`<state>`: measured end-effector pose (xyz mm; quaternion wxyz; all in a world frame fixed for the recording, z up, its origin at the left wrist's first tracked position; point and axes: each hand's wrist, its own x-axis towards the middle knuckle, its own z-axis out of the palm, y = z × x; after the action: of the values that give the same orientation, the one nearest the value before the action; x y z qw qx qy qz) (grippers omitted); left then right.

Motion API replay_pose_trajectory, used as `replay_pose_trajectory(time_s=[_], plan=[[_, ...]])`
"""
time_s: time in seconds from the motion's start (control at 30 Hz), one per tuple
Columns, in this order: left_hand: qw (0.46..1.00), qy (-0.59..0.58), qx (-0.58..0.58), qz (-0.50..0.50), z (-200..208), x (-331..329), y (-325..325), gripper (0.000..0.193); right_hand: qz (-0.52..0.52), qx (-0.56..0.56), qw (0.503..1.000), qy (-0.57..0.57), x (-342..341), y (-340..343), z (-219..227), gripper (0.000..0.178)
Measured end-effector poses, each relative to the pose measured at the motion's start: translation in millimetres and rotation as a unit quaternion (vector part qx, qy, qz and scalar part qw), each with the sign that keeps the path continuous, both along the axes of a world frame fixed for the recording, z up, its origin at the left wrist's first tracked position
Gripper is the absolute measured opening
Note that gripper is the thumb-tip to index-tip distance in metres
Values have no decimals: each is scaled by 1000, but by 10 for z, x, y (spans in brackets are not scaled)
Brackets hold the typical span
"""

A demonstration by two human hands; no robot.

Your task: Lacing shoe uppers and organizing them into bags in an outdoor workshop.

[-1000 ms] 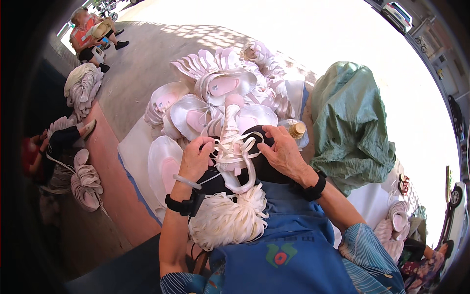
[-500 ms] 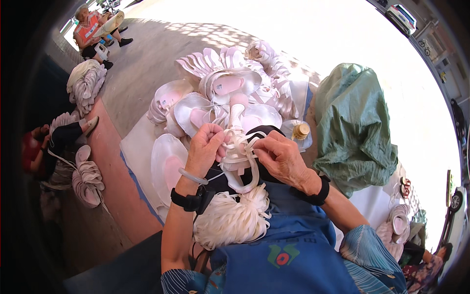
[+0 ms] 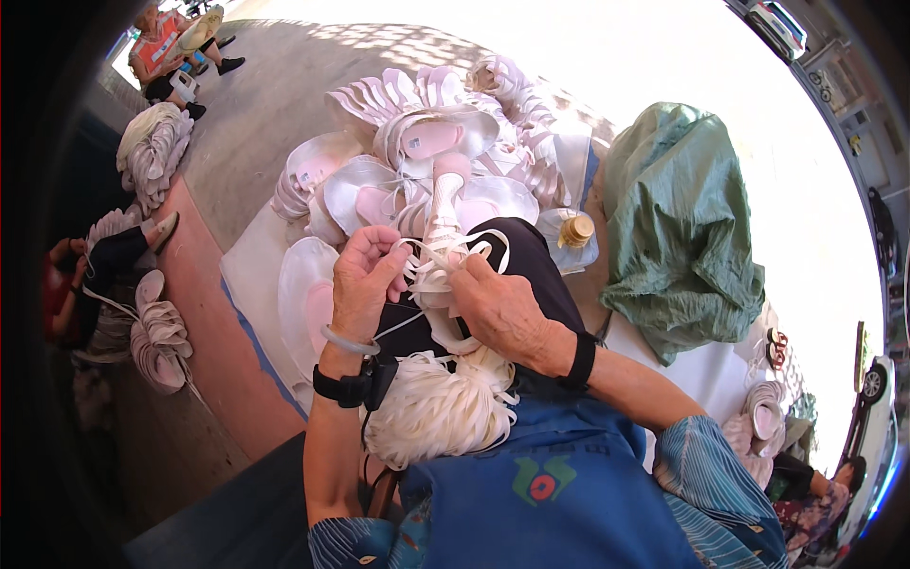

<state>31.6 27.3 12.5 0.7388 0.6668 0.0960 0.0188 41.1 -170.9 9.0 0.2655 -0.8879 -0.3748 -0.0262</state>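
A white and pink shoe upper (image 3: 442,220) stands on my dark-trousered knee, with flat white lace (image 3: 474,251) looped across it. My left hand (image 3: 365,280) pinches a strand of that lace at the upper's left side. My right hand (image 3: 502,308) grips the lace loops and the upper from the right. A thick bundle of white laces (image 3: 441,408) lies in my lap just below both hands. A thin white thread runs from my left wrist toward the upper.
Piles of white and pink shoe uppers (image 3: 417,152) cover a white sheet ahead. A small bottle with a gold cap (image 3: 576,229) and a green cloth bag (image 3: 678,228) sit to the right. Other people (image 3: 171,47) sit on the left beside stacks of uppers (image 3: 156,332).
Both hands have shifted slightly up along the upper, and the lace loop on the right has been drawn out wider.
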Motion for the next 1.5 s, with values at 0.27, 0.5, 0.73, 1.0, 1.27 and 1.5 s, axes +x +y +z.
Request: replay_pose_trajectory(time_s=[0.27,0.5,0.73,1.0,1.27,1.5], plan=[[999,9,-44,-15,-104,-30,-17,18,66,68,995,-6,-14,-2,-47,28],[1000,-7,-15,27,-47,-48,19,16,-16,152,985,82,14,-49,111,23],[998,-35,-19,-56,223,17,-78,14,-125,161,964,172,380,-342,16,38],[974,-9,216,-69,94,-7,-37,26,-53,103,943,312,645,-328,20,33],[977,113,145,-111,-31,78,-7,25,-43,286,923,255,531,-43,69,23],[988,131,-34,-77,-207,189,146,21,-48,264,843,465,668,-67,154,28]])
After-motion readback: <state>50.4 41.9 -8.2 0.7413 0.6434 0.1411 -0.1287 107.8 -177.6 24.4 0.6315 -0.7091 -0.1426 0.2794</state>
